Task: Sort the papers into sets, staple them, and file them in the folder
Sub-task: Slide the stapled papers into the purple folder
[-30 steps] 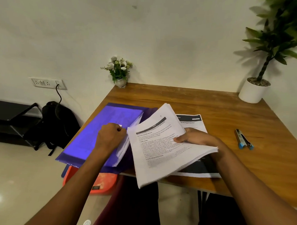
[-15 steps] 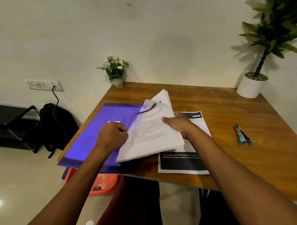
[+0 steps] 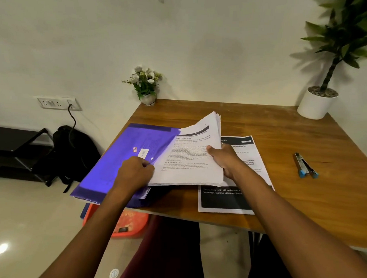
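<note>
A blue translucent folder (image 3: 123,157) lies at the left end of the wooden table (image 3: 293,134), its near corner past the edge. My left hand (image 3: 134,171) grips the folder's front flap at its right edge. My right hand (image 3: 225,159) holds a thick set of printed white papers (image 3: 188,159) by its right side, the set's left part lying in at the folder's opening and its far corner fanned upward. Another printed sheet with black bands (image 3: 239,195) lies flat beneath my right wrist. A stapler with blue ends (image 3: 305,166) rests on the table to the right.
A small flower pot (image 3: 147,85) stands at the table's back left corner and a white planter with a tall plant (image 3: 317,102) at the back right. On the floor are a black backpack (image 3: 69,153), a dark rack (image 3: 15,151) and an orange stool (image 3: 123,222).
My right hand has carried the paper set left and down from mid-air into the folder's opening. My left hand stayed at the flap, and the view shifted slightly.
</note>
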A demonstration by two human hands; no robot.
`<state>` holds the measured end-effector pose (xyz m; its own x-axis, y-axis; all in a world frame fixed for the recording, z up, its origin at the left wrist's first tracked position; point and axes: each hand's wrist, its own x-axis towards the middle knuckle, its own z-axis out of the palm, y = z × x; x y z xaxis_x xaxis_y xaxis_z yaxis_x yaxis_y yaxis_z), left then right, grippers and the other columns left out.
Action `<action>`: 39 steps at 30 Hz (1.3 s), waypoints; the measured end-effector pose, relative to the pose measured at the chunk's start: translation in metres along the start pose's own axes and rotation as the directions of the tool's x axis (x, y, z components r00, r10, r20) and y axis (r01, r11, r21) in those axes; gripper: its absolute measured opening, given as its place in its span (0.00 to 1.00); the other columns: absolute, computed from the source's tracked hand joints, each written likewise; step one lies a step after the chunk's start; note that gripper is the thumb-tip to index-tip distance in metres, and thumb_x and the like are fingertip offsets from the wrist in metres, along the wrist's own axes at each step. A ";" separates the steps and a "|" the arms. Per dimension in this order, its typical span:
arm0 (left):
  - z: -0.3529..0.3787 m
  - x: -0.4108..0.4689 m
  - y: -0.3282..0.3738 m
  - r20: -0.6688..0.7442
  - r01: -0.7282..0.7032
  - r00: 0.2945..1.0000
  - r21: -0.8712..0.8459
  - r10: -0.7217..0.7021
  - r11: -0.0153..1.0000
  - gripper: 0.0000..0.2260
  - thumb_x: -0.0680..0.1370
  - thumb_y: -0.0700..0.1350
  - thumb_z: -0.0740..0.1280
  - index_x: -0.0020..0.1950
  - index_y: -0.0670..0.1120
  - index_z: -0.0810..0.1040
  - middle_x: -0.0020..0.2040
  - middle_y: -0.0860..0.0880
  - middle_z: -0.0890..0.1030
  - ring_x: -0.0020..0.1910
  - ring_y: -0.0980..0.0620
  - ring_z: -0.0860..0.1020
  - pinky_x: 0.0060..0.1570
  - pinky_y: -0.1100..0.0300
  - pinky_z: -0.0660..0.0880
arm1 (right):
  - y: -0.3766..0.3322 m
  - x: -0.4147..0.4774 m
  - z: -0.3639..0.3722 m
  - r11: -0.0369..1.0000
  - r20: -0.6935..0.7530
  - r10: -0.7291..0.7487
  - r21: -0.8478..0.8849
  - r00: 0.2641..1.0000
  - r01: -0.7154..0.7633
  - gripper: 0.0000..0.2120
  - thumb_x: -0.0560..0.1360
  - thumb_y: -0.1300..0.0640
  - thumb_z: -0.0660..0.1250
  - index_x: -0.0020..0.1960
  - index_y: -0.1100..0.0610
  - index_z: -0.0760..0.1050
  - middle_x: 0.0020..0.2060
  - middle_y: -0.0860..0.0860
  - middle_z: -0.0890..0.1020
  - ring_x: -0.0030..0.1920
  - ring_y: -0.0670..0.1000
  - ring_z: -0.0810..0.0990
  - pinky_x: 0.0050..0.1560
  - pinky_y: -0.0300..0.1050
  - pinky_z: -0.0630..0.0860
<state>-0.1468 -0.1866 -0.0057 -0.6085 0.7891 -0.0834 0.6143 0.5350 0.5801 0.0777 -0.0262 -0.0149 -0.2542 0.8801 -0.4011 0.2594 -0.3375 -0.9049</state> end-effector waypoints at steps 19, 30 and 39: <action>0.004 0.000 -0.003 -0.170 -0.099 0.980 0.033 0.103 0.995 0.18 0.78 0.44 0.64 0.30 0.42 0.67 0.27 0.47 0.71 0.29 0.47 0.67 0.31 0.54 0.65 | 0.021 -0.025 -0.009 0.955 0.105 -0.132 -0.253 0.986 0.155 0.19 0.81 0.48 0.66 0.68 0.57 0.74 0.57 0.50 0.82 0.47 0.48 0.82 0.43 0.41 0.76; 0.002 -0.002 -0.007 0.036 -0.356 0.934 0.100 0.354 0.929 0.17 0.75 0.54 0.61 0.40 0.42 0.80 0.37 0.45 0.82 0.41 0.43 0.80 0.40 0.50 0.75 | -0.015 -0.003 -0.007 0.973 -0.001 -0.089 -0.213 0.996 0.087 0.20 0.82 0.51 0.66 0.69 0.60 0.72 0.62 0.54 0.80 0.56 0.56 0.81 0.55 0.50 0.77; -0.007 -0.002 0.000 0.066 -0.265 0.961 -0.036 0.267 0.963 0.11 0.79 0.47 0.67 0.43 0.44 0.85 0.45 0.45 0.87 0.47 0.47 0.83 0.49 0.52 0.78 | 0.003 -0.008 0.015 0.936 -0.063 -0.251 -0.272 0.966 0.225 0.16 0.81 0.49 0.66 0.65 0.56 0.73 0.59 0.50 0.81 0.56 0.54 0.81 0.51 0.47 0.75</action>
<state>-0.1487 -0.1904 -0.0001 -0.3875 0.9216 0.0210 0.7352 0.2952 0.6102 0.0664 -0.0398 -0.0166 -0.2519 0.9559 -0.1513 0.4384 -0.0267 -0.8984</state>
